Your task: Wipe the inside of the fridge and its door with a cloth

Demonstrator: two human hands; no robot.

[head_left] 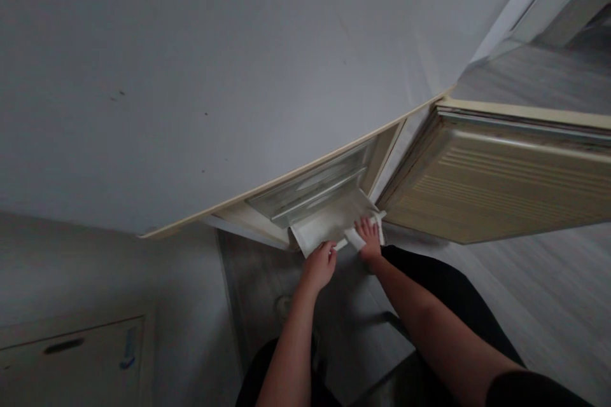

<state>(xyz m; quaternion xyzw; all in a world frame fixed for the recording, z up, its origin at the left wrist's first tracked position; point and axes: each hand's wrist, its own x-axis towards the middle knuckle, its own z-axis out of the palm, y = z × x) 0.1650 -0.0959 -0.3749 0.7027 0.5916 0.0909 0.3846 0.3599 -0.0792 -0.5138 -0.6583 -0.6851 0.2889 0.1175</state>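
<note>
A white drawer [329, 220] is pulled partway out of an upright fridge, seen from above. My left hand [321, 265] is closed around the drawer's front edge near its left corner. Toward the right front corner my right hand [367, 238] lies with its fingers spread. Beneath its palm is a white piece [354, 239], either a cloth or part of the drawer front; I cannot tell which. Behind the drawer, clear shelves [315, 186] show inside the fridge.
The fridge door [515, 178] stands wide open on the right, its ribbed inner side showing. The fridge's pale top [238, 76] fills the upper view. A wall with a small panel [86, 356] is at lower left. Grey wood-look floor [548, 286] lies below the door.
</note>
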